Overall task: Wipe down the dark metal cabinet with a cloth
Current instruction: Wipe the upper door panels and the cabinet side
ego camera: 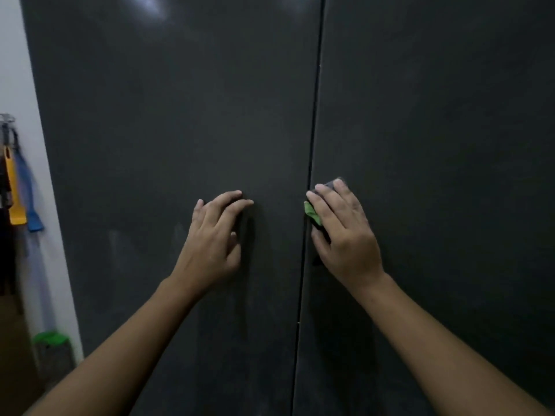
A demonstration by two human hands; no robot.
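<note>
Dark grey sheet metal fills nearly the whole view: the tall dark metal cabinet point(150, 130) with two closed doors that meet at a thin vertical seam point(312, 145) running a little right of centre. A soft light glare sits near the top of the left door, and faint pale streaks show lower down on it. The left hand point(214, 240) rests flat against the left door just beside the seam, its fingers point(231, 202) spread open and holding nothing. The right hand point(342, 229) presses on the right door right at the seam, its fingers point(326, 202) laid flat over a small crumpled cloth point(312, 213), dark grey with a bright green patch, pinning it against the metal; grey edges peek out above the fingertips and green shows at the thumb side. Both bare forearms reach up from the bottom corners. At the far left a white wall point(27, 85) borders the cabinet, with a yellow plastic scraper point(13, 190) and a blue plastic scraper point(30, 199) hanging side by side from a hook, and a blurred green-lidded container point(49, 339) lower down.
</note>
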